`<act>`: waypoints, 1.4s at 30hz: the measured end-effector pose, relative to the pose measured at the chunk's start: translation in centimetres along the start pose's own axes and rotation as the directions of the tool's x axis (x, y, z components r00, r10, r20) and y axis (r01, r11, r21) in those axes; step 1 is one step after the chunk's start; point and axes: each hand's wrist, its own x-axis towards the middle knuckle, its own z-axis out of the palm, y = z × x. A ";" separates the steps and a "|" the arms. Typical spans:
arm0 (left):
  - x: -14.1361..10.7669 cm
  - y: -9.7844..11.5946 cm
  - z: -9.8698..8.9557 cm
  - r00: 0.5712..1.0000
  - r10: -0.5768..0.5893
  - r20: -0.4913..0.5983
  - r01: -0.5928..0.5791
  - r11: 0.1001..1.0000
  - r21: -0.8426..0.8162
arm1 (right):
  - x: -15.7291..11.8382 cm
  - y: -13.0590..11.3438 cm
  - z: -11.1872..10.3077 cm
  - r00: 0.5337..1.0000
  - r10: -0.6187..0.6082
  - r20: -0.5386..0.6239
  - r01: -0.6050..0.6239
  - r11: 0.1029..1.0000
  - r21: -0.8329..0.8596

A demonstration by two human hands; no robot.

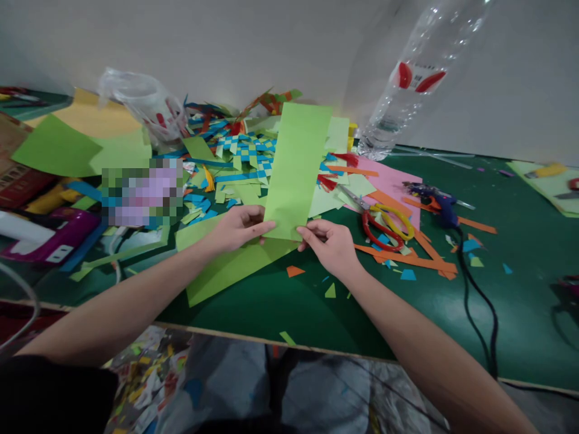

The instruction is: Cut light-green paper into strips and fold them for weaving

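A light green paper strip (297, 169) stands upright between my two hands above the table. My left hand (244, 229) pinches its lower left corner, thumb in front and fingers behind. At the lower right corner my right hand (328, 241) pinches the same strip between thumb and fingers. Beneath my hands lies a larger green paper sheet (226, 271) on the tabletop. Just right of my right hand are scissors (384, 229) with red and yellow handles, resting among orange paper strips (425, 256).
Woven blue and green paper (246, 150) and scraps cover the table's back. A plastic bottle (402, 90) leans at the wall near a plastic cup (151, 108). A blue glue gun (441, 205) with a black cord lies right. The green table (335, 325) ends near my body.
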 end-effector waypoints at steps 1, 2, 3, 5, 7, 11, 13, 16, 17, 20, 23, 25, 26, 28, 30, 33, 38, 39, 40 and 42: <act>0.0 0.1 -0.1 1.000 -0.020 0.011 0.020 1.000 0.004 | 0.0 0.0 0.0 1.000 0.005 0.000 -0.005 1.000 0.000; 0.0 0.1 -0.1 0.999 -0.036 0.027 0.036 0.999 0.011 | 0.0 0.0 0.0 1.000 0.008 0.003 -0.008 1.000 -0.002; 0.0 0.2 -0.2 0.999 -0.042 0.034 0.041 0.999 0.024 | 0.0 0.1 -0.1 1.000 0.010 0.007 -0.010 1.000 -0.004; 0.0 0.5 -0.3 0.999 -0.034 0.026 0.033 0.998 0.058 | 0.1 0.2 -0.1 1.000 0.010 0.011 -0.010 1.000 -0.010; 0.0 0.7 -0.2 0.999 -0.031 0.016 0.029 0.996 0.083 | 0.1 0.3 -0.2 1.000 0.016 0.008 -0.016 1.000 -0.013; 0.0 0.9 -0.1 0.999 -0.034 -0.004 0.034 0.993 0.115 | 0.1 0.4 -0.2 0.999 0.036 0.005 -0.036 0.999 0.009; 0.0 0.9 -0.1 1.000 -0.030 -0.006 0.031 0.991 0.128 | 0.1 0.4 -0.2 0.999 0.036 0.002 -0.036 0.999 0.039; 0.0 0.8 -0.2 1.000 -0.022 -0.006 0.022 0.988 0.150 | 0.1 0.5 -0.2 0.999 0.038 -0.008 -0.037 0.997 0.071; -0.1 0.8 -0.2 1.000 -0.021 -0.007 0.022 0.988 0.153 | 0.1 0.5 -0.2 0.999 0.039 -0.009 -0.038 0.997 0.073; -0.1 0.8 -0.2 1.000 -0.031 0.000 0.030 0.990 0.140 | 0.1 0.5 -0.2 0.999 0.043 -0.007 -0.043 0.997 0.067; -0.2 1.0 -0.2 0.999 -0.048 0.004 0.048 0.992 0.118 | 0.2 0.5 -0.1 0.999 0.045 -0.008 -0.044 0.997 0.071; -0.2 1.0 -0.1 0.999 -0.050 0.000 0.050 0.993 0.110 | 0.2 0.4 -0.1 0.999 0.048 -0.009 -0.047 0.996 0.078; -0.2 1.0 -0.1 0.999 -0.048 -0.001 0.048 0.993 0.109 | 0.2 0.4 -0.1 0.999 0.052 -0.010 -0.052 0.996 0.079; -0.2 1.0 -0.1 0.999 -0.046 -0.002 0.046 0.993 0.106 | 0.3 0.4 -0.1 0.998 0.060 -0.007 -0.060 0.996 0.069; -0.2 1.0 -0.1 0.999 -0.047 -0.006 0.048 0.993 0.105 | 0.3 0.4 -0.1 0.998 0.057 -0.005 -0.057 0.997 0.054; -0.1 0.9 -0.1 0.999 -0.043 -0.009 0.043 0.993 0.112 | 0.3 0.4 -0.2 0.999 0.043 0.000 -0.043 0.998 0.044; -0.1 0.7 -0.2 0.999 -0.040 -0.001 0.039 0.993 0.113 | 0.3 0.1 -0.2 0.999 0.044 0.003 -0.044 0.998 0.047; -0.1 0.7 -0.2 0.999 -0.040 0.000 0.040 0.993 0.112 | 0.3 0.1 -0.2 0.999 0.043 0.003 -0.043 0.998 0.044; -0.1 0.6 -0.2 0.999 -0.041 0.001 0.041 0.993 0.111 | 0.3 0.2 -0.1 0.999 0.041 0.003 -0.041 0.998 0.042; 0.0 0.6 -0.2 0.999 -0.049 -0.004 0.049 0.992 0.114 | 0.3 0.2 -0.1 0.999 0.036 -0.001 -0.036 0.999 0.035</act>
